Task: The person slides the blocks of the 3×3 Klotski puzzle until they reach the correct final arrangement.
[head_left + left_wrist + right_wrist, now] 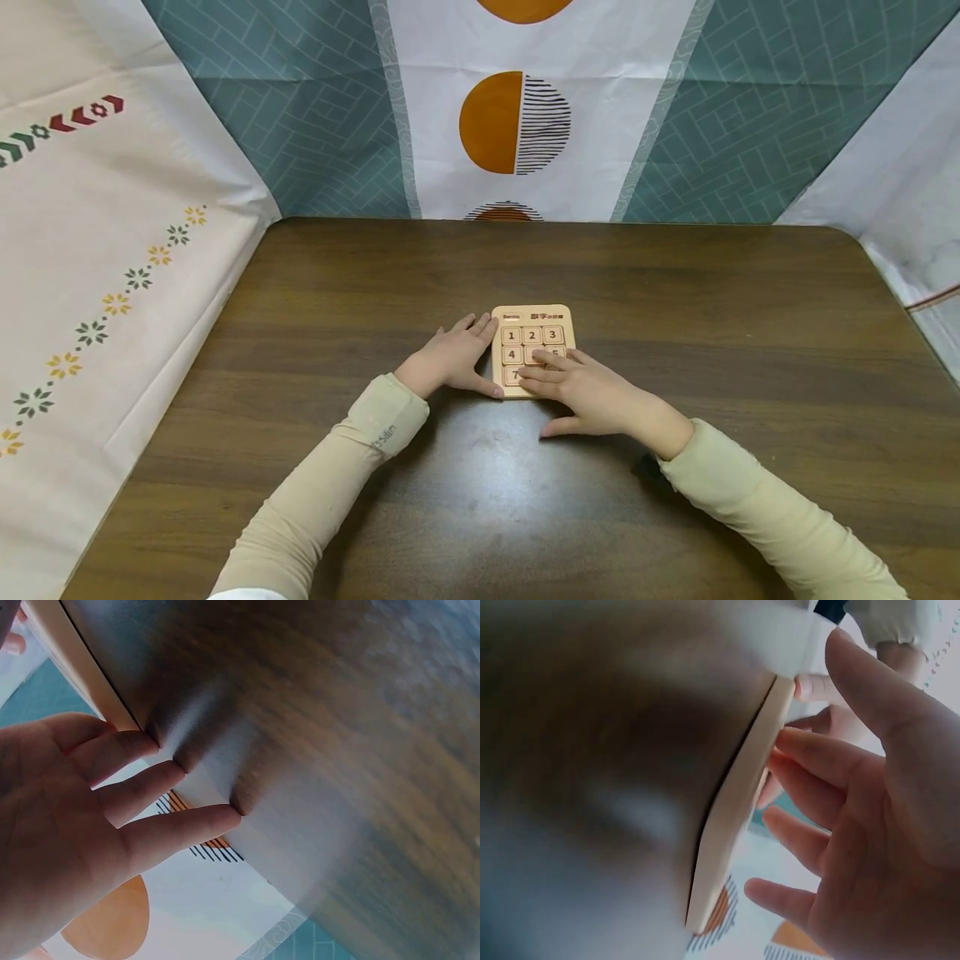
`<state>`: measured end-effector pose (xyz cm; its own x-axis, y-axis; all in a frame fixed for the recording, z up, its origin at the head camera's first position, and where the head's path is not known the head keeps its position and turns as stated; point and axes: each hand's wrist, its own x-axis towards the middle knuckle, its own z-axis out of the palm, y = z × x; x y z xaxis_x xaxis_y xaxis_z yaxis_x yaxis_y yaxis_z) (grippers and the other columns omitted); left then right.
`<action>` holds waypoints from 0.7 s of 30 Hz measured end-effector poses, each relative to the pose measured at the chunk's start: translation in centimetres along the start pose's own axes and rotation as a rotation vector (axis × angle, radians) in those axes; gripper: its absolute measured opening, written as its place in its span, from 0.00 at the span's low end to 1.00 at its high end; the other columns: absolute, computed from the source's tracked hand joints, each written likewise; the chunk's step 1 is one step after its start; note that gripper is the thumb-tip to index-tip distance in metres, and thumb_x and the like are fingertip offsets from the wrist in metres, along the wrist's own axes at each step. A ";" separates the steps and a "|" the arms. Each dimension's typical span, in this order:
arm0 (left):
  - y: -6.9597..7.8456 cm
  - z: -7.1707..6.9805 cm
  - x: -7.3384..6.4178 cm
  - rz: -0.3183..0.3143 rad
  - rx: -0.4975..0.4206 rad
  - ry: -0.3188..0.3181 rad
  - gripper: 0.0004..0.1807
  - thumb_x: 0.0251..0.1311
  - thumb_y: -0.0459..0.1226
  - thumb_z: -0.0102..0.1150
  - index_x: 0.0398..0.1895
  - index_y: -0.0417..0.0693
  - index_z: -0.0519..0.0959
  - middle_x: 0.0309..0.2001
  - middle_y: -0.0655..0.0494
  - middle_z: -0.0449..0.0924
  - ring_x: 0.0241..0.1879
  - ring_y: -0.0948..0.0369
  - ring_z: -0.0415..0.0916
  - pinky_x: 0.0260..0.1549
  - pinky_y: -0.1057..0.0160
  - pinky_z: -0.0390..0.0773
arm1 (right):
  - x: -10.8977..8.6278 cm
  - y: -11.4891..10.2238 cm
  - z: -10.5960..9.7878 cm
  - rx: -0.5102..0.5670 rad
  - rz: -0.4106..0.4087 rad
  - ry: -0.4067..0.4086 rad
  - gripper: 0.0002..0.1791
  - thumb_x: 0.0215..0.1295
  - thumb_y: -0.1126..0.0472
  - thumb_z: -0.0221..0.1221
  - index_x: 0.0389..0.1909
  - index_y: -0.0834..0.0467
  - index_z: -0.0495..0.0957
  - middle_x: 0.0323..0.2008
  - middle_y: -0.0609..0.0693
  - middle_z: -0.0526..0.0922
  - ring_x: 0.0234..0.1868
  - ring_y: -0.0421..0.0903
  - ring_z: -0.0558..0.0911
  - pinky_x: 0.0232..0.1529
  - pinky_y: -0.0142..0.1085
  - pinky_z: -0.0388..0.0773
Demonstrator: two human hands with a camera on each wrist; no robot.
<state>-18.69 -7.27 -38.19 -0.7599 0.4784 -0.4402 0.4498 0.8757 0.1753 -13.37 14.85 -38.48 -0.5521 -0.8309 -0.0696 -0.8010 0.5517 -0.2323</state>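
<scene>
A light wooden number slide puzzle lies flat on the brown table, its tiles printed with dark digits in a raised frame. Along its left side rests my left hand, fingers extended and thumb at the lower left corner. My right hand reaches over from the right, its straight fingertips on the lower tiles and its thumb spread away. Tiles at the lower right are hidden beneath it. The left wrist view shows the left hand's fingertips on the tabletop. In the right wrist view the puzzle's pale edge appears side-on.
The brown wooden table extends on all sides of the puzzle. Behind it hangs a teal and white cloth with orange half circles. At the left is a cream cloth with flower patterns. A small dark object shows beneath the right wrist.
</scene>
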 end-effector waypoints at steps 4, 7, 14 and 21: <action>0.0 0.0 0.0 -0.006 0.001 -0.003 0.62 0.41 0.65 0.60 0.72 0.44 0.40 0.71 0.48 0.39 0.69 0.50 0.37 0.58 0.39 0.51 | 0.1 -0.1 0.0 0.011 0.005 -0.004 0.38 0.57 0.41 0.57 0.64 0.58 0.65 0.63 0.52 0.65 0.67 0.55 0.55 0.58 0.60 0.53; 0.1 0.1 0.0 -0.010 -0.001 -0.007 0.63 0.41 0.66 0.60 0.72 0.45 0.40 0.71 0.49 0.38 0.69 0.50 0.37 0.58 0.40 0.51 | -0.3 0.1 -0.4 0.019 0.044 0.002 0.37 0.57 0.41 0.57 0.64 0.57 0.65 0.64 0.52 0.64 0.67 0.55 0.55 0.58 0.60 0.53; 0.0 0.1 0.0 -0.014 0.000 -0.007 0.63 0.41 0.65 0.60 0.72 0.45 0.40 0.71 0.49 0.38 0.69 0.50 0.37 0.58 0.40 0.51 | -0.8 1.1 -0.9 -0.006 0.121 0.023 0.38 0.57 0.41 0.58 0.64 0.58 0.65 0.64 0.53 0.64 0.67 0.56 0.55 0.58 0.59 0.53; -0.1 0.1 -0.1 0.003 0.005 0.004 0.62 0.41 0.65 0.60 0.72 0.44 0.40 0.71 0.48 0.39 0.69 0.49 0.37 0.58 0.39 0.52 | -0.4 1.3 -0.4 0.011 0.107 -0.005 0.38 0.57 0.41 0.57 0.64 0.58 0.64 0.65 0.53 0.63 0.68 0.55 0.53 0.58 0.61 0.52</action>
<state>-18.63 -7.37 -38.26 -0.7605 0.4814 -0.4358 0.4546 0.8739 0.1721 -14.32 15.90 -38.42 -0.6334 -0.7674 -0.0994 -0.7346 0.6367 -0.2343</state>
